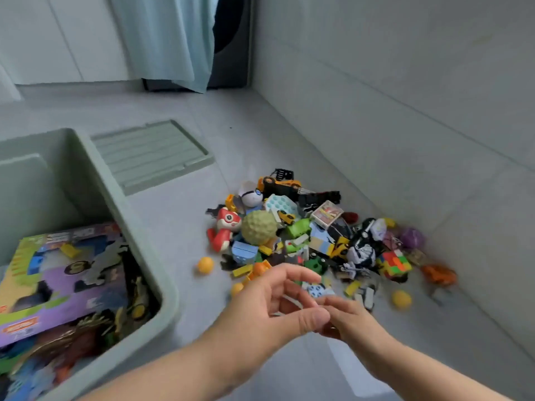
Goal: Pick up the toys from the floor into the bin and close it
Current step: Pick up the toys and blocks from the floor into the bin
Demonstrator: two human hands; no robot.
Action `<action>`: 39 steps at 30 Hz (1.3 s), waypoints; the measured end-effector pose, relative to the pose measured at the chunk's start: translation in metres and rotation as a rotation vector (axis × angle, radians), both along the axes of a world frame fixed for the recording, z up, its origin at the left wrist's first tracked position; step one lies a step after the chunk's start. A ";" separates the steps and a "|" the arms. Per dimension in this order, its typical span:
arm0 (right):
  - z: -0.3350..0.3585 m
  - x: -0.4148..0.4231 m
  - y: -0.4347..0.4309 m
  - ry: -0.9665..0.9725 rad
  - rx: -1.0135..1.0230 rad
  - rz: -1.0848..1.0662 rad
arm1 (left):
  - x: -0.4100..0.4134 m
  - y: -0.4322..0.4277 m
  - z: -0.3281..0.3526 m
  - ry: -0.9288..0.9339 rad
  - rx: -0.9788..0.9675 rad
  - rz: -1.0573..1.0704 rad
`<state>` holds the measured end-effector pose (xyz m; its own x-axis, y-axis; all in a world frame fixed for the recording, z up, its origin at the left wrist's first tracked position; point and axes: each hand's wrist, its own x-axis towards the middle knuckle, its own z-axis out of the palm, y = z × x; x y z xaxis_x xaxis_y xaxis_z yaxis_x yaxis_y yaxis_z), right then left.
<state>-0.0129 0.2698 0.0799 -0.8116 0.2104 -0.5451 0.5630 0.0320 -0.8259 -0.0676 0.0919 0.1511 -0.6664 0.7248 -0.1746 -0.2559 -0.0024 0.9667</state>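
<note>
A heap of toys (312, 235) lies on the grey floor near the right wall: a red figure (224, 231), a green bumpy ball (258, 227), a colour cube (395, 263), toy cars and several bricks. The pale green bin (144, 244) stands open at the left with a purple toy box (60, 282) and other toys inside. My left hand (269, 308) hovers just short of the heap, fingers loosely curved, holding nothing. My right hand (344, 316) is beside it, partly hidden behind the left thumb, fingers relaxed and nothing visible in them.
The bin's green lid (150, 153) lies flat on the floor behind the bin. Three loose orange and yellow balls (205, 265) (401, 298) (236, 288) sit at the heap's edges. A tiled wall (405, 96) runs along the right; a curtain (170, 39) hangs at the back.
</note>
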 end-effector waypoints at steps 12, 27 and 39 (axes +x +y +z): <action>-0.134 0.012 0.161 -0.184 0.823 -0.076 | 0.070 0.140 -0.176 -0.768 -0.330 0.515; -0.166 0.038 0.127 0.167 0.617 -0.163 | 0.048 0.165 -0.178 -0.662 -0.166 0.430; -0.152 0.050 0.092 -0.218 0.832 0.052 | 0.057 0.148 -0.183 -0.890 -0.166 0.559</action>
<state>0.0368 0.3616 -0.0716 -0.7267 0.5758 -0.3747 0.6870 0.6090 -0.3964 -0.0102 0.2395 -0.0322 -0.4811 0.2777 -0.8315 -0.8742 -0.2229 0.4314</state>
